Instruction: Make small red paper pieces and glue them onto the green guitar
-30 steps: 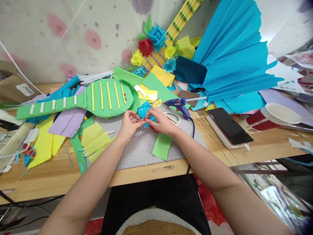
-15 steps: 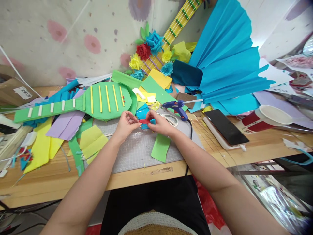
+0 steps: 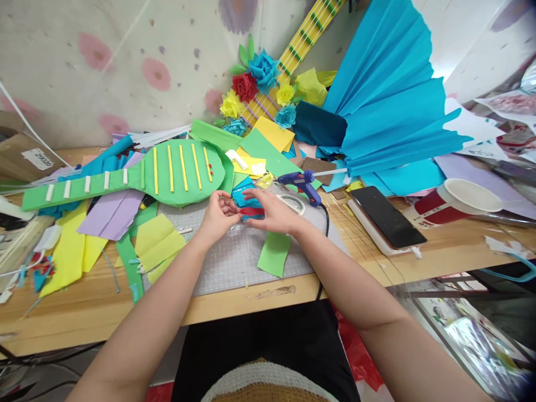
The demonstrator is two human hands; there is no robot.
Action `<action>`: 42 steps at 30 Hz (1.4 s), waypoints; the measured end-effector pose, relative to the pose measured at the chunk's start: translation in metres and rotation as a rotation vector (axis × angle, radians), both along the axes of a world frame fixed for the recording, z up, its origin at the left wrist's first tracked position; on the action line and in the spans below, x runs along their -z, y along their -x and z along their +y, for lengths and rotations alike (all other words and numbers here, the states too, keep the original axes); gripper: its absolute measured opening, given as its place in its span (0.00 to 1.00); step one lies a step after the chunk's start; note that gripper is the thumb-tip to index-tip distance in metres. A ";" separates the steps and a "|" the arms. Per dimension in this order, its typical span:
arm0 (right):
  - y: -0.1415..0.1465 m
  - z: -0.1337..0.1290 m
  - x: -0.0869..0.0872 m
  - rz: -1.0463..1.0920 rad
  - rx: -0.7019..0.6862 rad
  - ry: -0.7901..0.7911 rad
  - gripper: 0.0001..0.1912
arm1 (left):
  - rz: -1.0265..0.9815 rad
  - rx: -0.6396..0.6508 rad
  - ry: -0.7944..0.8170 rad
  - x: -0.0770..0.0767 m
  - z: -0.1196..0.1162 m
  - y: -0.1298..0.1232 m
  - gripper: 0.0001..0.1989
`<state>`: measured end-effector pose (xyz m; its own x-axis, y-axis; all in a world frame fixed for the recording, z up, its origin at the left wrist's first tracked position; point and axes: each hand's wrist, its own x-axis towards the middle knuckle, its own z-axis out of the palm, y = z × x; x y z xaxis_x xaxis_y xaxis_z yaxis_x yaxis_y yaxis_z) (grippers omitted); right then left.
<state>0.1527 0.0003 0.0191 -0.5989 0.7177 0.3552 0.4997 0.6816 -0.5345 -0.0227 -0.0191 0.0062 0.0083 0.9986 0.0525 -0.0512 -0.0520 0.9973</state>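
My left hand (image 3: pixel 218 216) pinches one end of a red paper strip (image 3: pixel 252 212) between thumb and fingertips, above the grey cutting mat (image 3: pixel 226 262). My right hand (image 3: pixel 273 212) is beside the strip's other end, thumb and fingers spread apart, partly hiding it. Behind the hands lie blue paper pieces (image 3: pixel 243 194). A green paper guitar-like shape (image 3: pixel 184 173) with yellow bars and two small red bits lies to the left. White-handled scissors (image 3: pixel 294 204) rest just beyond my right hand, with a blue glue gun (image 3: pixel 302 183) behind them.
A green paper piece (image 3: pixel 274 254) lies on the mat. To the right are a phone (image 3: pixel 387 216) and a red-and-white paper cup (image 3: pixel 454 204). A large blue pleated paper fan (image 3: pixel 393 100) and a yellow paper guitar with flowers (image 3: pixel 288 61) stand behind; paper scraps crowd the left.
My right hand has gone from pinching the red strip to spreading its fingers, uncovering more of it. My left hand keeps its pinch in nearly the same place.
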 end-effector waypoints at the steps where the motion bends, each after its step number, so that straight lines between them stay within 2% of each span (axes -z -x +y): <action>1: 0.004 -0.002 0.000 0.012 -0.018 0.039 0.26 | 0.007 0.010 -0.011 0.001 0.000 0.000 0.27; 7: 0.011 -0.002 0.002 0.014 0.063 0.148 0.13 | 0.046 0.006 -0.057 0.004 0.000 0.000 0.27; 12: 0.010 -0.002 0.002 0.041 0.098 0.192 0.11 | 0.057 -0.007 -0.048 0.006 0.001 -0.001 0.27; 17: 0.011 -0.002 0.000 0.006 0.102 0.219 0.11 | 0.071 -0.008 -0.104 0.010 0.002 -0.002 0.26; 25: 0.010 -0.001 -0.001 0.002 0.117 0.240 0.05 | 0.079 -0.005 -0.105 0.010 0.000 -0.003 0.26; 33: 0.011 -0.001 0.000 0.074 0.098 0.364 0.08 | 0.049 -0.080 -0.032 0.006 -0.002 -0.008 0.25; 42: 0.006 0.001 -0.002 0.159 0.023 0.518 0.09 | 0.017 -0.037 -0.001 0.003 -0.005 -0.008 0.27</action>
<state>0.1467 0.0011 0.0208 -0.5484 0.8354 0.0361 0.3974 0.2984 -0.8678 -0.0152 -0.0241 0.0029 -0.0273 0.9982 0.0534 -0.0327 -0.0543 0.9980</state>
